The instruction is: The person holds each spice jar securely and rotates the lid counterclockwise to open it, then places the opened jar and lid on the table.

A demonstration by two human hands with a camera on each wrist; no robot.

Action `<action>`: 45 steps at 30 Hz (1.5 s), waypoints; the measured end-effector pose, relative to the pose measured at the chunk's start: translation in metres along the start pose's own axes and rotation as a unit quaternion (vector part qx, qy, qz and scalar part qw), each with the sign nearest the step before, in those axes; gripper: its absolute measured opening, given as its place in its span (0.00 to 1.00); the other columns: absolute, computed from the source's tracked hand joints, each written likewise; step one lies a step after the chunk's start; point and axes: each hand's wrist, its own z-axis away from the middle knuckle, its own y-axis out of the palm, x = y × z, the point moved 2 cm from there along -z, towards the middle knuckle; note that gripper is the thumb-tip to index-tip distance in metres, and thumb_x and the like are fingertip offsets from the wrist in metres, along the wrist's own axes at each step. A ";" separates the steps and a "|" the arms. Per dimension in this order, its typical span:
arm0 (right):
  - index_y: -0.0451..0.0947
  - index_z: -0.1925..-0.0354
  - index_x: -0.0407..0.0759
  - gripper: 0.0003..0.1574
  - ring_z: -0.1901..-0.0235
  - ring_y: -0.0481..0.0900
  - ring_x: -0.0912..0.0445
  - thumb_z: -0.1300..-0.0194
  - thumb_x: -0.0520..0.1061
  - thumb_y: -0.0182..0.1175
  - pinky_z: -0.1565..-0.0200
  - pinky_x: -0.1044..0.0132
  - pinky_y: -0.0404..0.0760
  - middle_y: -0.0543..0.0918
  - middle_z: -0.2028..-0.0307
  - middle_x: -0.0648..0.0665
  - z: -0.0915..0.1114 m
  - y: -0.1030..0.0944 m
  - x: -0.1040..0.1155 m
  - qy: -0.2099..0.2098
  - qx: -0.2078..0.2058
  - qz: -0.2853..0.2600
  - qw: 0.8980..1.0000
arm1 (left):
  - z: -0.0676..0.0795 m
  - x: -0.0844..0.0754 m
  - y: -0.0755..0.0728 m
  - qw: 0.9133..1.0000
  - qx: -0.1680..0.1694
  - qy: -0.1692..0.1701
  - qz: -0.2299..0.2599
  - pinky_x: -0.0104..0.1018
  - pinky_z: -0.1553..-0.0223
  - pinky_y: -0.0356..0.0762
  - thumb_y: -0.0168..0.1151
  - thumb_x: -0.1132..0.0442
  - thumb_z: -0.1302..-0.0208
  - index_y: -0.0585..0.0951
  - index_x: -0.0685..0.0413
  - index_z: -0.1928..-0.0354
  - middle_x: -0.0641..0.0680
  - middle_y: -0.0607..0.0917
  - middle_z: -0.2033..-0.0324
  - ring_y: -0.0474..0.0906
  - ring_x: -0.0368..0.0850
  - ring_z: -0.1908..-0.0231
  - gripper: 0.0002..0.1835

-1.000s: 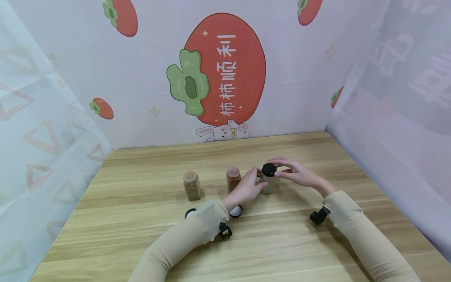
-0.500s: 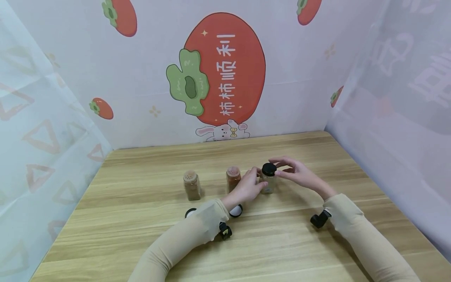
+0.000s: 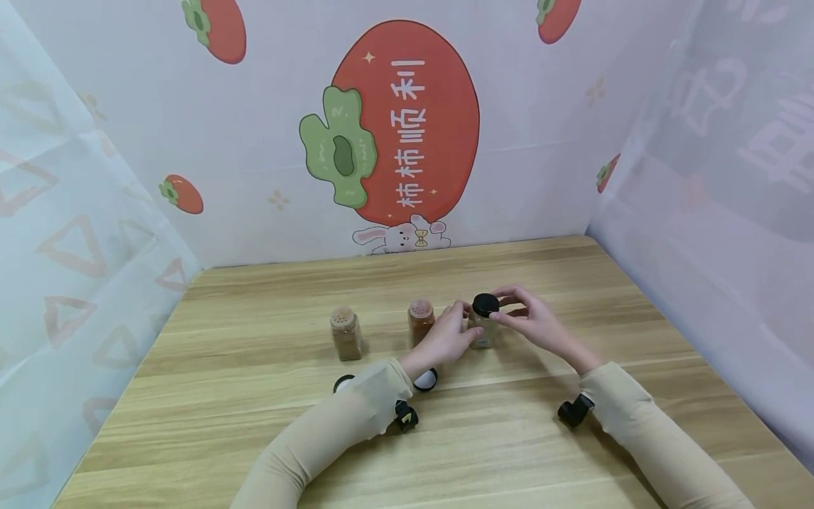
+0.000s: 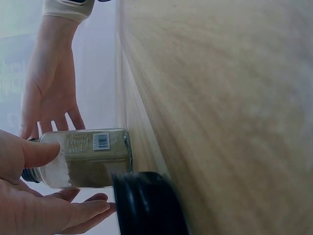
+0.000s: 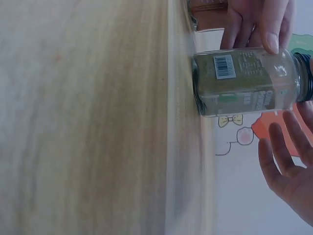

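Note:
A clear glass spice jar (image 3: 485,336) with a black cap (image 3: 486,305) stands upright on the wooden table. My left hand (image 3: 447,336) holds its body from the left, the thumb against the glass. From the right, my right hand (image 3: 533,322) grips the cap between thumb and fingers. Brownish-green powder fills part of the jar (image 4: 90,159), and a barcode label (image 5: 224,66) shows on its side. Just left of my left hand stands an uncapped jar of reddish-brown spice (image 3: 420,322), partly hidden by that hand.
Farther left is another uncapped shaker jar with tan powder (image 3: 347,339). Two black caps lie on the table (image 3: 509,452), white insides showing: one cap (image 3: 425,380) by my left wrist, the other (image 3: 344,382) partly behind the sleeve. A printed cloth wall (image 3: 254,141) encloses the back and sides.
My right hand's fingers have shifted round the cap, and its wrist has turned slightly. My left hand stays on the jar, which remains in the same place.

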 end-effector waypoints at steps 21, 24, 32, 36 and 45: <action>0.71 0.42 0.36 0.22 0.45 0.73 0.46 0.35 0.36 0.58 0.49 0.54 0.79 0.73 0.43 0.37 -0.009 -0.008 0.014 -0.063 0.065 0.043 0.995 | 0.000 -0.002 0.000 1.000 -0.003 0.000 -0.008 0.40 0.49 0.74 0.57 0.55 0.32 0.68 0.57 0.40 0.58 0.74 0.45 0.74 0.45 0.53 0.23; 0.71 0.41 0.39 0.23 0.45 0.72 0.50 0.34 0.37 0.58 0.50 0.61 0.80 0.73 0.42 0.38 -0.011 -0.010 0.005 -0.076 0.078 0.037 0.993 | 0.000 -0.002 0.000 1.000 -0.003 0.003 -0.011 0.40 0.49 0.74 0.56 0.55 0.32 0.68 0.57 0.40 0.59 0.74 0.45 0.74 0.46 0.52 0.23; 0.69 0.39 0.39 0.24 0.45 0.72 0.52 0.33 0.37 0.55 0.50 0.64 0.79 0.72 0.41 0.39 -0.012 -0.013 0.001 -0.083 0.102 0.036 0.991 | 0.000 -0.001 0.000 1.000 -0.002 0.000 -0.007 0.40 0.49 0.74 0.56 0.55 0.32 0.67 0.57 0.39 0.58 0.74 0.44 0.74 0.46 0.52 0.23; 0.69 0.38 0.40 0.24 0.45 0.72 0.47 0.32 0.37 0.54 0.50 0.63 0.79 0.72 0.41 0.39 -0.010 -0.014 0.002 -0.087 0.108 0.035 0.990 | 0.000 -0.002 0.000 1.000 -0.003 -0.002 -0.007 0.40 0.48 0.74 0.56 0.55 0.32 0.67 0.58 0.39 0.58 0.74 0.44 0.74 0.46 0.51 0.24; 0.69 0.37 0.41 0.24 0.45 0.73 0.49 0.31 0.40 0.54 0.49 0.56 0.79 0.72 0.40 0.41 -0.008 -0.013 0.002 -0.064 0.096 0.023 0.993 | 0.000 -0.001 0.000 1.000 -0.001 -0.004 -0.008 0.40 0.48 0.74 0.56 0.55 0.32 0.67 0.57 0.39 0.58 0.74 0.44 0.74 0.45 0.51 0.24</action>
